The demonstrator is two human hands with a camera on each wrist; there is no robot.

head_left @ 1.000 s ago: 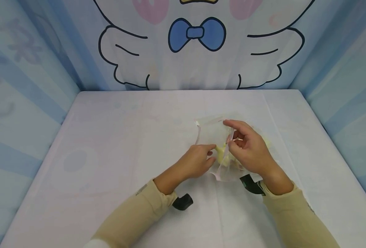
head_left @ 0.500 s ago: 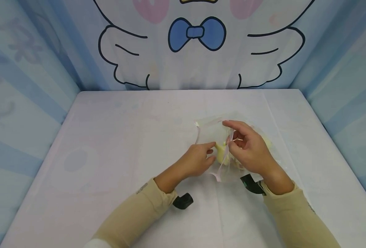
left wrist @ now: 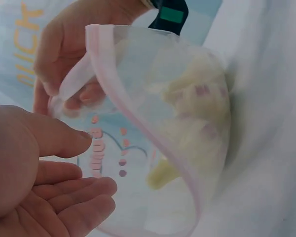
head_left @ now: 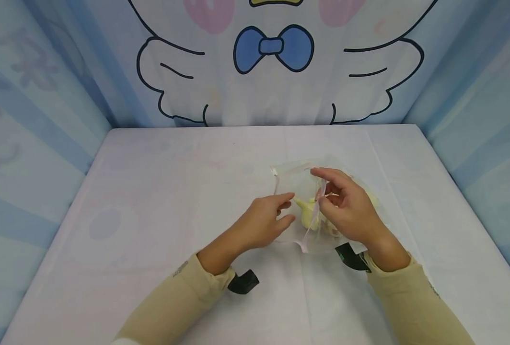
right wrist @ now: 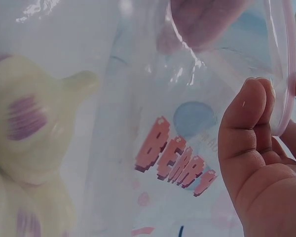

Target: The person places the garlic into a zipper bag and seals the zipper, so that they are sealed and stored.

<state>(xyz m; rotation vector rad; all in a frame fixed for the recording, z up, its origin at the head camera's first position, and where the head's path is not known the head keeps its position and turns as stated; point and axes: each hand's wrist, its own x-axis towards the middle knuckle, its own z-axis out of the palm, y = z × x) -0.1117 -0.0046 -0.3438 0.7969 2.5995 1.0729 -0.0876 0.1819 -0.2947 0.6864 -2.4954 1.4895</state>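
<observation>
A clear plastic bag with a pink-edged mouth [left wrist: 133, 118] lies on the table, right of centre. Inside are pale yellow garlic bulbs [right wrist: 29, 123] with purple patches. One garlic bulb [head_left: 307, 214] shows near the opening, its stem pointing toward the left hand. My right hand [head_left: 345, 203] pinches the bag's rim between thumb and fingers and keeps the mouth apart. At the opening's left side, my left hand [head_left: 261, 221] has its fingers extended and thumb apart, with nothing between them. In the left wrist view these fingers [left wrist: 84, 207] are just in front of the bag's mouth.
A pale cloth covers the table [head_left: 151, 206]. Behind it hangs a printed curtain [head_left: 276, 91] with a blue bow, and blue-striped curtains flank both sides. Dark wrist-camera mounts [head_left: 244, 281] stick out from the tan sleeves [head_left: 177, 299].
My left hand has drawn back left from the garlic stem it was touching, and its fingers have spread. The right hand stays in place, still pinching the bag's rim.
</observation>
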